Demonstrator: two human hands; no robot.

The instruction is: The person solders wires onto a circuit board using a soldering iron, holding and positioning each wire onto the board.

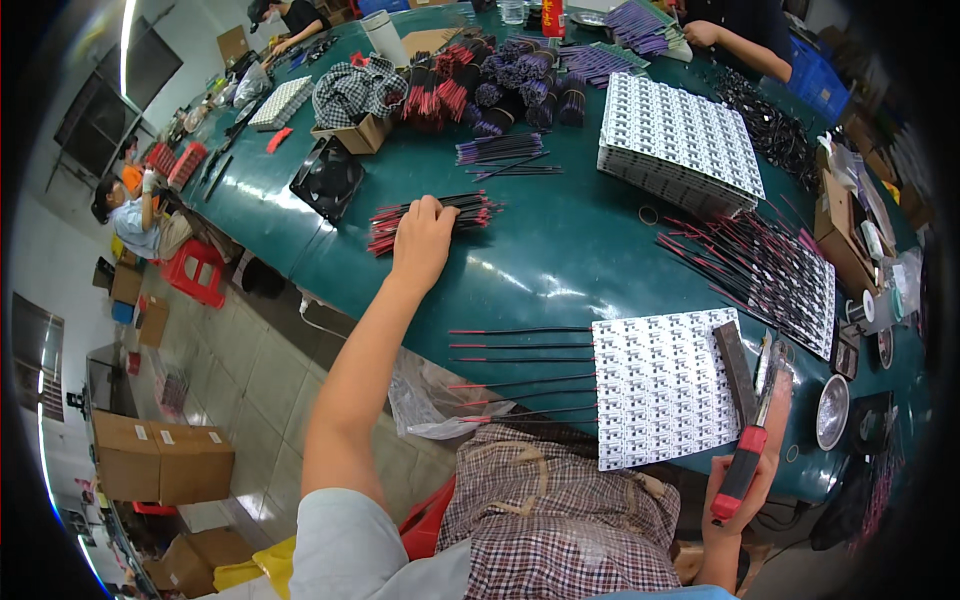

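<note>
Left arm reaches forward from lower edge, pale short sleeve (345,540), elbow only slightly bent, forearm angled up and a bit right. Left hand (425,235) is palm down over a pile of black-and-red wires (468,212), fingers curled, thumb side toward the right; can't tell whether any wire is pinched. Right arm is short in frame, forearm rising from lower edge near the lap. Right hand (757,500) is wrapped around a red-and-black handled tool (742,475), metal end pointing up and away from the person, just beside the sheet's right edge.

White sheet (655,395): on the near edge of the green table (540,275), lower part overhanging toward the lap, slightly tilted, covered in repeating rows of small gray-and-black marks. Thin black wires (540,345) with red ends stick out from its left edge, roughly parallel, in an upper and a lower group. Dark flat bar (735,370) lies across its right side.

Wire pile: left of table centre, strands mostly sideways, loosely stacked, ends uneven, red showing at both sides. Black fan (328,180) just left of it, short purple-and-black wires (500,148) beyond. Stack of white sheets (680,140) farther right; metal bowl (832,412) near the tool.
</note>
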